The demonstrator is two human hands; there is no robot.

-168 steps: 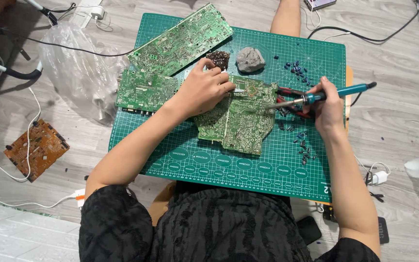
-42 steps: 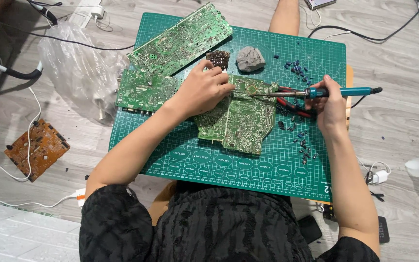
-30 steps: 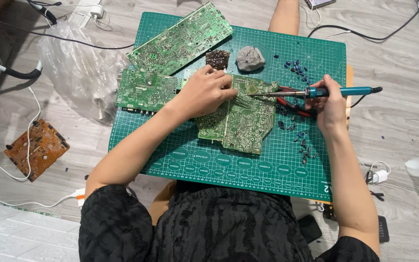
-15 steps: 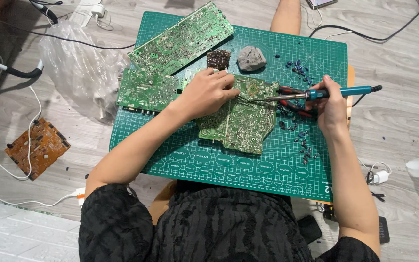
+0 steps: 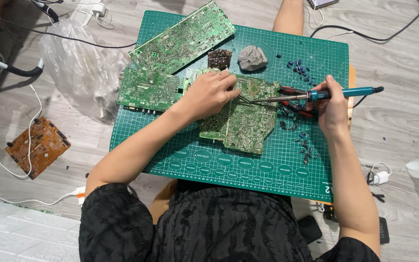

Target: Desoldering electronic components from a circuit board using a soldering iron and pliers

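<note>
Left hand (image 5: 213,93) pinches tweezers (image 5: 245,99) on the mid-mat circuit board (image 5: 241,119), right hand (image 5: 330,104) clamps the soldering iron (image 5: 316,94) lying crosswise, tip toward them

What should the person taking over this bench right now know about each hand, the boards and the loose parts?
Left hand: presses on the green circuit board mid-mat, pinching thin metal tweezers.
Right hand: grips the teal-handled soldering iron, tip at the board's upper area beside the tweezers.
Done, apparently: small blue components lie scattered on the green cutting mat.
Left: two more green boards at the mat's upper left, untouched; an orange board lies on the floor.
</note>
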